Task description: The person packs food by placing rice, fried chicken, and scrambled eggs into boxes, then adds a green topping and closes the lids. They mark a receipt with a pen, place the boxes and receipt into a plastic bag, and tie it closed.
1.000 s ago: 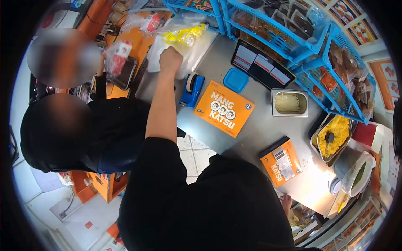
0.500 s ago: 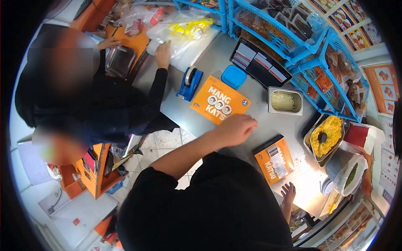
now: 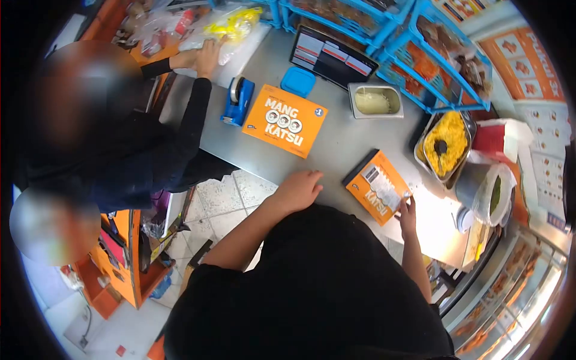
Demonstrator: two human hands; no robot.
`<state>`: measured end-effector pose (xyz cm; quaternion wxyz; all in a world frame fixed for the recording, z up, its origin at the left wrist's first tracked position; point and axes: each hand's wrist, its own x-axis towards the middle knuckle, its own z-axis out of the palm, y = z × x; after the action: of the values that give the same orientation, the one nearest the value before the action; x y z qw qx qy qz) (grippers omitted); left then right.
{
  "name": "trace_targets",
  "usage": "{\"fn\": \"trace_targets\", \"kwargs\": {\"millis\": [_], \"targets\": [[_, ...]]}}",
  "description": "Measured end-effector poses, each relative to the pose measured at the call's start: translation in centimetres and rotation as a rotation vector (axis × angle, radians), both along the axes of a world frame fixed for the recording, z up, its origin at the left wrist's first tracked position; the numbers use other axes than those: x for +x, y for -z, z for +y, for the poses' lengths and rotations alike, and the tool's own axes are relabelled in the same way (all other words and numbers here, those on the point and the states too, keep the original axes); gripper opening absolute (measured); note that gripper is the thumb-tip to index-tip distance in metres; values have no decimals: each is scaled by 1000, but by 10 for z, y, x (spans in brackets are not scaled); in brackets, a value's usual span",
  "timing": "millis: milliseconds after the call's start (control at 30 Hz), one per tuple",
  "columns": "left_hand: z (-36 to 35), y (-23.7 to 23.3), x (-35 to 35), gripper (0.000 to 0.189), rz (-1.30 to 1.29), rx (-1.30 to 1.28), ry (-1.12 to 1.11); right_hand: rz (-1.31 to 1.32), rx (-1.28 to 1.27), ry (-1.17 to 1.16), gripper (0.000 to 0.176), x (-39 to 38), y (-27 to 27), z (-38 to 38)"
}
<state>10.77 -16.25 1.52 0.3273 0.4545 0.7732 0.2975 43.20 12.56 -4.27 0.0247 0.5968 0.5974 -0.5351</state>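
My right hand [image 3: 408, 217] is at the right edge of a small orange "Katsu" box [image 3: 375, 207], its fingers closed on the edge beside a white printed slip [image 3: 384, 187] on the lid. My left hand [image 3: 300, 191] is over the counter's near edge, in front of my body. Its fingers are loosely bent, with nothing seen in them. Beyond it a larger orange "Mang Katsu" box [image 3: 285, 121] lies flat on the counter.
On the steel counter [image 3: 327, 157] stand a blue tape dispenser [image 3: 239, 101], a blue-lidded tub [image 3: 298, 81], a tablet [image 3: 333, 57], a metal pan [image 3: 376, 101] and a tray of yellow food [image 3: 445, 144]. At left, a co-worker's hand [image 3: 208, 58] is by plastic bags.
My left hand has drawn back from the larger box towards my body. My right hand has reached the smaller box's edge. The view has shifted, and the co-worker's hands have come together.
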Motion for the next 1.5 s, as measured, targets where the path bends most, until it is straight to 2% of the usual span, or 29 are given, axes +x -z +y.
{"fn": "trace_targets", "kwargs": {"millis": [67,100,167,233,300,367,433,500,533,600,667,733,767,833,867,933,967,1033,1067,1133,1167,1233,1267,1300,1333,1400,1467,1500], "targets": [[-7,5,3,33,111,-179,93,83,-64,42,67,1,4,1],[-8,4,3,33,104,-188,110,90,-97,65,66,-2,1,-1],[2,1,-2,34,-220,-129,16,91,-117,88,64,-10,-10,-5],[26,12,-16,36,-445,47,-192,68,-56,58,61,-5,-2,-10],[63,31,-47,39,-449,198,-377,62,1,46,60,5,4,-17],[108,19,-92,42,-232,207,-508,31,157,28,55,20,15,-23],[162,43,-139,43,-206,347,-629,20,197,55,53,41,15,-32],[199,5,-161,54,-769,409,-799,-25,255,100,50,60,2,-49],[214,13,-169,54,-775,406,-791,-30,258,108,50,80,5,-56],[243,31,-182,62,-941,412,-972,-86,259,187,50,119,11,-73],[253,45,-186,62,-943,389,-980,-127,186,373,50,146,5,-99],[252,48,-182,38,-976,285,-1237,-132,138,564,51,188,20,-127],[248,57,-185,38,-965,270,-1227,-146,128,600,51,200,20,-141],[236,73,-191,18,-1129,81,-1102,-171,82,677,51,226,27,-172],[233,77,-189,18,-1112,56,-1094,-202,88,695,52,237,33,-189],[222,75,-178,6,-1048,145,-1096,-280,52,638,53,261,48,-216],[217,76,-175,6,-1043,133,-1091,-284,43,647,53,278,63,-231],[211,80,-169,18,-1093,175,-1034,-342,-150,683,51,308,93,-253],[210,76,-163,18,-1095,176,-1036,-344,-148,681,51,311,92,-249],[210,67,-153,43,-1073,200,-1100,-311,-227,470,50,307,87,-237],[211,65,-153,43,-1074,202,-1105,-295,-267,363,50,304,85,-230],[213,64,-154,69,-1080,202,-1040,-263,-345,149,49,288,73,-214],[214,64,-154,69,-1082,202,-1045,-247,-384,43,49,279,67,-207],[215,63,-154,74,-1072,194,-1012,-314,-384,219,47,239,40,-194],[216,63,-153,80,-1062,186,-977,-317,-385,217,47,236,43,-186],[217,64,-150,76,-1049,180,-987,-205,-324,508,47,232,46,-172],[220,64,-149,73,-1034,173,-994,-208,-321,502,47,233,47,-160],[221,65,-150,56,-1049,169,-1021,-209,-310,491,47,231,44,-157]]}}
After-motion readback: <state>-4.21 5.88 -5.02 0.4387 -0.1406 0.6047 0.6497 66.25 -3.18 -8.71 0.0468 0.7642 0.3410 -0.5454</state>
